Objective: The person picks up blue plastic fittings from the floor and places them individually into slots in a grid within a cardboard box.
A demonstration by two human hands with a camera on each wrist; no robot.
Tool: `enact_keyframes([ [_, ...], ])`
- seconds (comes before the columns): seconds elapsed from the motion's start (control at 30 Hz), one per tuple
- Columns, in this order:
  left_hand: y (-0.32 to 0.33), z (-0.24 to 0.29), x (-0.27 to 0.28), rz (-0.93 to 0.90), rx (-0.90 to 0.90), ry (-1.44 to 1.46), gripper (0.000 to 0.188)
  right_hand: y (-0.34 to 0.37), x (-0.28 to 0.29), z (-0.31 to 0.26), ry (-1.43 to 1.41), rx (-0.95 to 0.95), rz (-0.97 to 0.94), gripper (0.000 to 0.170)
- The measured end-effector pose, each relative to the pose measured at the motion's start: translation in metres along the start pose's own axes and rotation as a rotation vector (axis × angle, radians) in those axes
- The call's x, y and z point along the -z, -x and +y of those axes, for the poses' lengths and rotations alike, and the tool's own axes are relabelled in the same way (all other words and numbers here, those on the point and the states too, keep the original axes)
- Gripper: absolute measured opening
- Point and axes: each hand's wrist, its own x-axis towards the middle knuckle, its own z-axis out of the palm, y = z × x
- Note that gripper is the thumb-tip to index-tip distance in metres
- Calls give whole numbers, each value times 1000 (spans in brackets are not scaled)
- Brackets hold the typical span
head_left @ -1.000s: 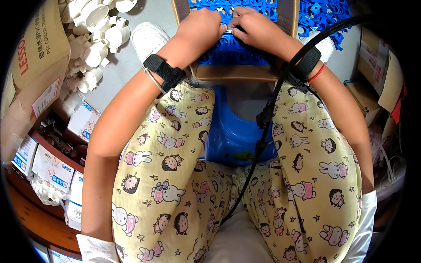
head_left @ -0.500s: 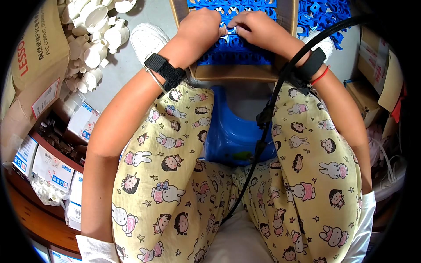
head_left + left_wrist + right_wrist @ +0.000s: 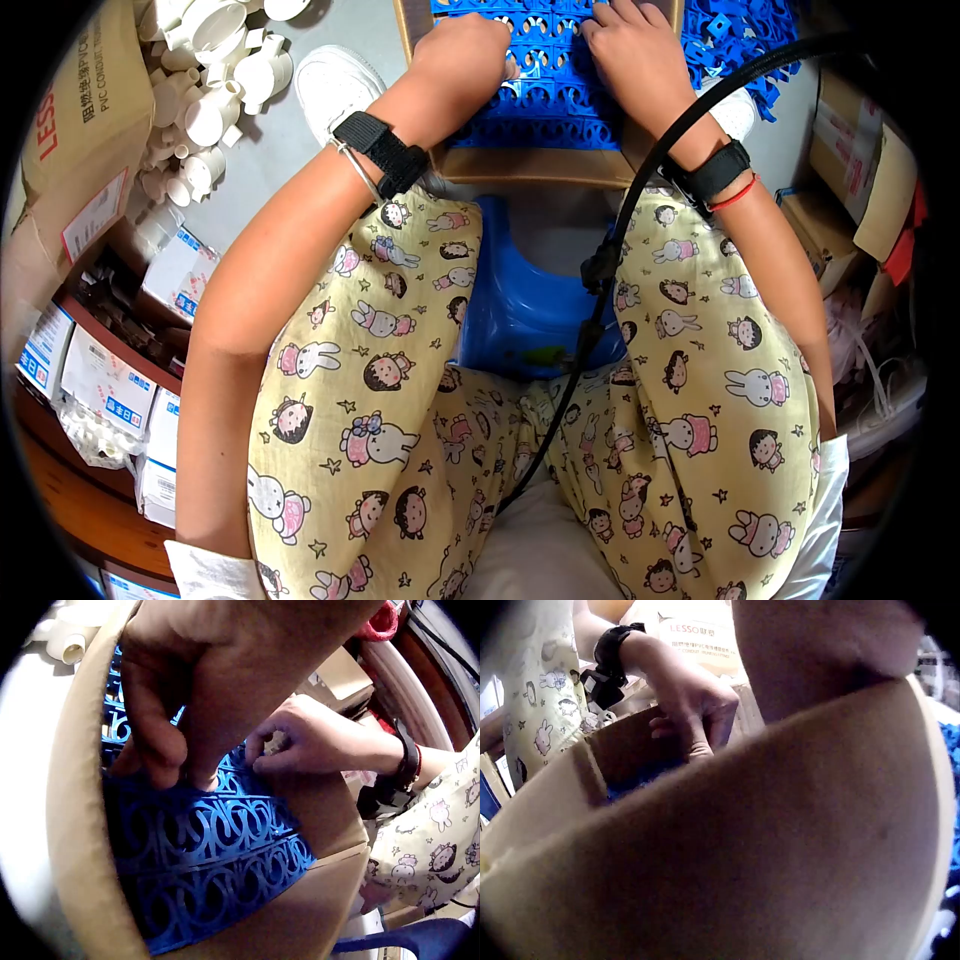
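Rows of blue plastic clips (image 3: 560, 100) with ring-shaped openings fill a cardboard box (image 3: 530, 166) between the person's feet. Over the box's left side, the left hand (image 3: 462, 60) reaches down with curled fingers. Its thumb and fingertips pinch at the upper edge of a clip row in the left wrist view, where the hand (image 3: 217, 667) covers part of the blue pieces. At the right side of the box, the right hand (image 3: 640, 55) has loosely bent fingers over the clips. The left wrist view shows a gap between its thumb and index finger, with nothing visible in it.
Loose blue clips (image 3: 745, 40) lie on the floor beyond the box's right side. White plastic fittings (image 3: 215, 110) are heaped at the left, next to a large carton (image 3: 85, 130). A blue stool (image 3: 530, 320) stands between the knees, and a black cable (image 3: 625, 225) crosses the view.
The right hand has moved from the middle of the box, beside the left hand, to the right side, its fingers spreading. The left hand stays at nearly the same spot.
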Motion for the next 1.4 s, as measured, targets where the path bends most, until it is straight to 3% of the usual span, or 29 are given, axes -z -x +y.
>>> enact_keyframes([
  [0.07, 1, 0, 1, 9, -13, 15, 28, 0, 4, -1, -30, -11, -33, 10],
  [0.13, 2, 1, 2, 6, -4, 24, 29, 1, 15, -4, 113, -37, -72, 12],
  [0.27, 2, 3, 2, 15, 10, -19, 29, 2, 11, -1, 149, 44, -98, 16],
  [0.37, 4, 4, 4, -16, 10, 43, 30, 2, 4, 1, 46, 25, -39, 14],
  [0.43, 5, 2, 3, -1, 0, 33, 29, 3, -13, 5, -400, -50, 29, 29],
  [0.63, 4, 4, 3, -9, 24, 19, 29, -1, -19, -8, -543, -84, -147, 40],
  [0.8, 2, -2, -3, 41, -38, -27, 29, -3, -21, -8, -708, -41, -98, 38],
  [0.97, 3, 1, -1, 14, 33, -1, 29, -1, -26, -3, -730, -3, -96, 38],
  [1.4, 2, -2, -4, 37, -19, -13, 28, 3, -18, -3, -573, 110, -120, 37],
])
